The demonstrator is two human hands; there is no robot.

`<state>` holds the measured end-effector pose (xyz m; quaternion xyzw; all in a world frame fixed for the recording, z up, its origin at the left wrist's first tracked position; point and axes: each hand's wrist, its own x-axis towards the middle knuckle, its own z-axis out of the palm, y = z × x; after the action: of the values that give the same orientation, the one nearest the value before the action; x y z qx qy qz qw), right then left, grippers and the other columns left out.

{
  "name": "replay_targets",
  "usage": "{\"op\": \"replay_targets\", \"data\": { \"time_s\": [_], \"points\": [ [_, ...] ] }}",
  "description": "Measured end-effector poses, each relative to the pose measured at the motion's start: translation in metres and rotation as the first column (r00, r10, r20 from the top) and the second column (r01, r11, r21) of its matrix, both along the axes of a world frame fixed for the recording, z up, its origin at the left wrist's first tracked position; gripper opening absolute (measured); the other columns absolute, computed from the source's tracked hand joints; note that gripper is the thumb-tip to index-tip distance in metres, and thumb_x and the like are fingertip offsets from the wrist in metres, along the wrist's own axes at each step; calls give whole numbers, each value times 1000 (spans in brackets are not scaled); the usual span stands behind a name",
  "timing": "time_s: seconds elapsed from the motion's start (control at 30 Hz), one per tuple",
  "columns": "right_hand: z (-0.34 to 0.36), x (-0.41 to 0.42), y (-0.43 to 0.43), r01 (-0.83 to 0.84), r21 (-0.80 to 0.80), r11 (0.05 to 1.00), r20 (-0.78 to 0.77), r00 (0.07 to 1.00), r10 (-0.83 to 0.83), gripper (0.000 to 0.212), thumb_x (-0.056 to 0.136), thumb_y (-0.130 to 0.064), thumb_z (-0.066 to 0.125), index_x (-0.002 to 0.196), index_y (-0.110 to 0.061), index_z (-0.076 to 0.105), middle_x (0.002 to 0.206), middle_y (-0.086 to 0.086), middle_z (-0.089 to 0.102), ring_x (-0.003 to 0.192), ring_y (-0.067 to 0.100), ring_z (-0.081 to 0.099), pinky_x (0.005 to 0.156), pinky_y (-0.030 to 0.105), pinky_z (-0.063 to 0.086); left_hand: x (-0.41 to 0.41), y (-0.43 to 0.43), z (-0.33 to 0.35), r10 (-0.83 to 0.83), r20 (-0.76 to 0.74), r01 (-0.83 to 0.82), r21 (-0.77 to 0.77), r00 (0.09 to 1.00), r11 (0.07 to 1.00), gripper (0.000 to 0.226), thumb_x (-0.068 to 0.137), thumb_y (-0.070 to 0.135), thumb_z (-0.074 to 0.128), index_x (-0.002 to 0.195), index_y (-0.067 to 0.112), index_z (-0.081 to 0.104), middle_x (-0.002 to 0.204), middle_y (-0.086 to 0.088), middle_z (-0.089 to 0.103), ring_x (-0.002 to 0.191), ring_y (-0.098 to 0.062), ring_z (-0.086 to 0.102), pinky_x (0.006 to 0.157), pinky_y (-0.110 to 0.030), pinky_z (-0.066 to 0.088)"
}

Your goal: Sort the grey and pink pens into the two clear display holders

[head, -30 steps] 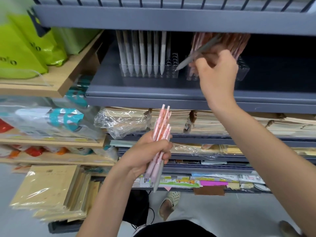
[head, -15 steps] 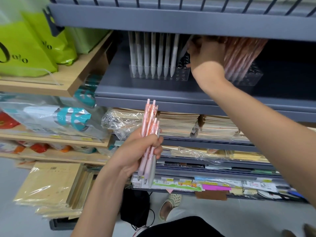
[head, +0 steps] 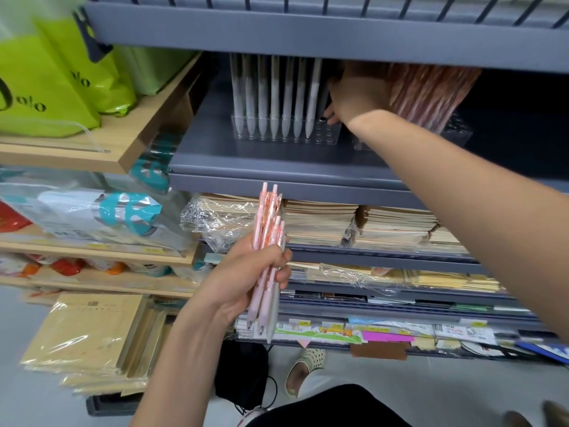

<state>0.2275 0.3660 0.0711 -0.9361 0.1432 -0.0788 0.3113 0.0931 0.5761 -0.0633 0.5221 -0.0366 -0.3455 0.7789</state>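
Observation:
My left hand [head: 246,278] grips a bundle of pink pens [head: 268,217] upright in front of the shelves, with one grey pen among them at the right. On the grey shelf stands a clear holder [head: 328,134] with a row of grey pens [head: 274,97] filling its left part. My right hand [head: 357,97] reaches under the upper shelf to this holder's right end, its fingertips down at the open holes. Its fingers are hidden behind the hand, and no pen shows in it. To the right, a second clear holder [head: 458,134] carries leaning pink pens [head: 431,94].
The upper shelf's front edge [head: 308,35] hangs low over the pens. Stacks of wrapped notebooks [head: 320,223] fill the shelves below. Green bags [head: 46,87] sit on a wooden shelf at the left, and paper packs [head: 86,337] lie lower left.
My right hand carried the grey pen left from the pink holder and lowered to the grey holder's right end. The pen is out of sight now. The left hand's bundle stayed upright.

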Motion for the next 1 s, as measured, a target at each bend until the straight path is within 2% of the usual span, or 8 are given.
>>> {"op": "replay_targets", "data": {
  "time_s": [0.1, 0.23, 0.37, 0.47, 0.57, 0.67, 0.8, 1.0],
  "points": [
    [-3, 2, -2, 16, 98, 995, -26, 1000, -14, 35, 107, -18, 31, 103, 1, 60, 106, 14, 70, 31, 2, 53, 44, 13, 45, 0, 0, 1, -2, -5, 2, -6, 1000, 1000, 43, 68, -4, 57, 108, 10, 48, 71, -5, 55, 55, -17, 48, 50, -28, 48],
    [-8, -19, -4, 68, -97, 993, 164, 985, -51, 26, 96, -18, 43, 100, -12, 67, 95, 12, 74, 73, 26, 69, 61, 31, 50, -2, -1, 3, -9, 31, 9, 1, 999, 1000, 36, 69, -4, 56, 101, 8, 48, 70, -5, 54, 53, -17, 47, 50, -28, 47],
    [-23, -81, 6, -185, 147, 972, 220, 964, 151, 13, 83, -31, 63, 74, -26, 71, 70, -9, 73, 55, -4, 59, 57, 21, 44, -7, -8, 5, -59, 55, 59, 3, 997, 998, 33, 68, -5, 54, 98, 8, 50, 68, -4, 52, 53, -16, 46, 51, -26, 46],
    [-34, -120, 10, -404, 245, 881, 85, 914, 396, 14, 84, -41, 70, 85, -28, 77, 84, -14, 74, 80, 2, 67, 74, 21, 53, -12, -21, 4, -119, 57, 118, 26, 991, 993, 35, 67, -4, 53, 100, 7, 51, 68, -3, 53, 53, -16, 46, 51, -25, 45],
    [-44, -137, -4, -453, 413, 790, 23, 872, 489, 15, 86, -28, 72, 95, -16, 77, 90, -3, 76, 88, 6, 70, 82, 16, 54, -17, -35, 3, -173, 59, 171, 37, 983, 985, 34, 66, -2, 55, 98, 7, 53, 67, -1, 56, 53, -16, 47, 51, -26, 45],
    [-50, -145, -23, -427, 510, 747, 46, 881, 472, 16, 86, -21, 72, 97, -9, 76, 96, 5, 76, 99, 16, 69, 92, 24, 54, -22, -50, 2, -211, 88, 207, 51, 974, 977, 30, 68, -1, 55, 97, 6, 53, 65, 1, 55, 54, -15, 48, 53, -26, 46],
    [-51, -151, -44, -417, 512, 751, 112, 899, 423, 14, 87, -20, 71, 93, -9, 76, 101, 10, 74, 91, 13, 68, 81, 21, 55, -26, -78, 6, -203, 89, 203, 15, 975, 979, 32, 69, -3, 53, 99, 8, 50, 67, -2, 53, 54, -16, 46, 52, -26, 45],
    [-35, -155, -87, -279, 544, 791, 304, 944, 124, 17, 97, -26, 57, 95, -14, 68, 93, 2, 76, 87, 12, 70, 71, 26, 53, -29, -120, 13, -176, 65, 177, -8, 982, 984, 31, 68, -2, 54, 98, 7, 53, 70, -4, 53, 54, -16, 46, 52, -27, 45]
  ]
}}
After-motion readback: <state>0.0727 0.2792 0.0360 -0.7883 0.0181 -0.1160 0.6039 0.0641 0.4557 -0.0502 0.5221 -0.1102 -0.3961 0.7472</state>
